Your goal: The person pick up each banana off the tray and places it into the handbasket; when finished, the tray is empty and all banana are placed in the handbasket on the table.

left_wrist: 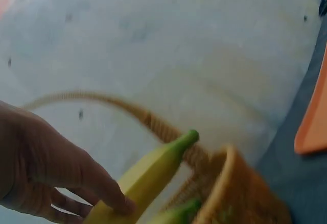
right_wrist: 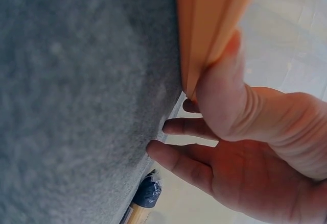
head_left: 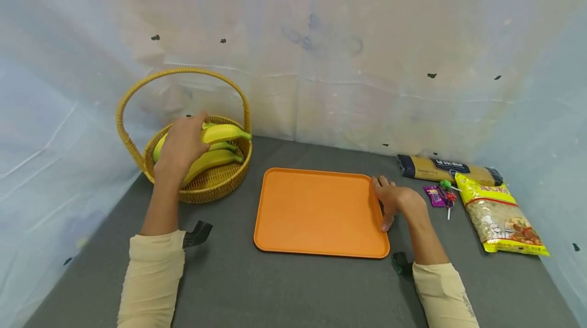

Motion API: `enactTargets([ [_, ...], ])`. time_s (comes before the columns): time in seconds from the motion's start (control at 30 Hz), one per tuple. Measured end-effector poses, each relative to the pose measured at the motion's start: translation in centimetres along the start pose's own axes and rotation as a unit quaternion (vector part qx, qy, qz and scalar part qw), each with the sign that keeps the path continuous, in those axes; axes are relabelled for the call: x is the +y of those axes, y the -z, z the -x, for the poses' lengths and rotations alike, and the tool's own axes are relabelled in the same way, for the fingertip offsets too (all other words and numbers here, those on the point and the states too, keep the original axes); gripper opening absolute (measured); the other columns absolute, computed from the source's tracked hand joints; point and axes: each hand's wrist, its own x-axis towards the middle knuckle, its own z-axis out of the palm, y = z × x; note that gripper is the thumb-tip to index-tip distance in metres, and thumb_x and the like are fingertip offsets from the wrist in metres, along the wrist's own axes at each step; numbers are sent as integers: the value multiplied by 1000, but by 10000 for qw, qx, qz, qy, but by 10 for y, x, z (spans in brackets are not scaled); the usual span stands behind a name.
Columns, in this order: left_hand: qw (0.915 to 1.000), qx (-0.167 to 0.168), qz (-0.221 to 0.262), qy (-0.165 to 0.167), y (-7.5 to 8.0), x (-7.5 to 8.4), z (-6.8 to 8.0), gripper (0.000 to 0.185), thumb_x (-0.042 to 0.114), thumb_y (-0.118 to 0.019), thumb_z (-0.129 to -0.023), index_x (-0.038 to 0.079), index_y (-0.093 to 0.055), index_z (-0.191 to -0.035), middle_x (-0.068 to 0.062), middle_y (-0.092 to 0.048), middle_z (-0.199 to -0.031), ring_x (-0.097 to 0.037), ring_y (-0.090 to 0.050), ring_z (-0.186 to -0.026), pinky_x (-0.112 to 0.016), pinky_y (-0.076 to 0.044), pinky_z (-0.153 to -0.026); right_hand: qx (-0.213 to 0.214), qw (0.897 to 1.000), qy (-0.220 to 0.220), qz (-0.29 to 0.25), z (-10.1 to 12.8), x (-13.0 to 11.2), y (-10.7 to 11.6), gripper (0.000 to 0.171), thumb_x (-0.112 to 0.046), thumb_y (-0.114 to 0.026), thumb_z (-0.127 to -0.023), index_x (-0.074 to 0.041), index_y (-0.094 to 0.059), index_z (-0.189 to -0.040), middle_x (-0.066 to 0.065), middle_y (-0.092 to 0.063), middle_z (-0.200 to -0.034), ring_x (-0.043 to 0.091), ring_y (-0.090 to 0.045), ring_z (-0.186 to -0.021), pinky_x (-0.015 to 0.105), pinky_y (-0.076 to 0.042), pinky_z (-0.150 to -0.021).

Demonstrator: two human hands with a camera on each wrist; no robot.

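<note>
Grey felt covers the tabletop (head_left: 238, 277), and nearest lies the orange tray (head_left: 316, 211). At its right edge rests the right hand (head_left: 398, 201), thumb pressed against the rim, the other fingers (right_wrist: 179, 162) straight and slightly spread on the felt. Just right of that hand lie small candies (head_left: 441, 194), then a yellow bag (head_left: 500, 216), with a long spaghetti packet (head_left: 449, 169) behind them. Farther back on the left stands a wicker basket (head_left: 208, 185) under its arched handle. Over it, the left hand (head_left: 181, 147) grips the top banana (head_left: 220, 134), fingers (left_wrist: 110, 196) curled around it; more bananas lie beneath, partly hidden.
</note>
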Motion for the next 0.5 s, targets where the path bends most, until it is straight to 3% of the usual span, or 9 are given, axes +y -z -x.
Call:
enactTargets([
  [0.13, 9979, -547, -216, 267, -9, -26, -7, 54, 4, -81, -90, -10, -55, -135, -36, -58, -130, -52, -58, -117, -61, -54, -95, 7, 10000, -18, -59, -1, 0, -1, 145, -32, -99, -66, 7, -1, -165, 34, 1, -171, 55, -10, -158, 73, -25, -122],
  [0.23, 9956, -824, -306, 335, -17, -36, -12, 51, 6, -82, -90, -12, -57, -130, -36, -55, -127, -52, -55, -116, -59, -53, -96, 5, 10000, -16, -47, -1, 2, -2, 145, -33, -100, -65, 7, -1, -165, 35, 0, -171, 55, -10, -158, 73, -25, -122],
  [0.4, 9947, -928, -220, 381, -25, -41, -20, 51, 8, -82, -90, -9, -56, -131, -33, -51, -127, -51, -54, -115, -57, -53, -95, 13, 10000, -79, 26, -3, 4, -2, 145, -33, -100, -65, 7, -1, -165, 35, 0, -170, 56, -11, -158, 73, -25, -122],
  [0.5, 9942, -962, -160, 453, -26, -42, -21, 59, 9, -81, -91, -6, -51, -141, -38, -45, -139, -58, -48, -124, -62, -52, -96, 20, 10000, -53, 22, -5, 5, -3, 144, -34, -99, -66, 6, -2, -165, 34, 0, -171, 56, -11, -158, 73, -26, -122],
])
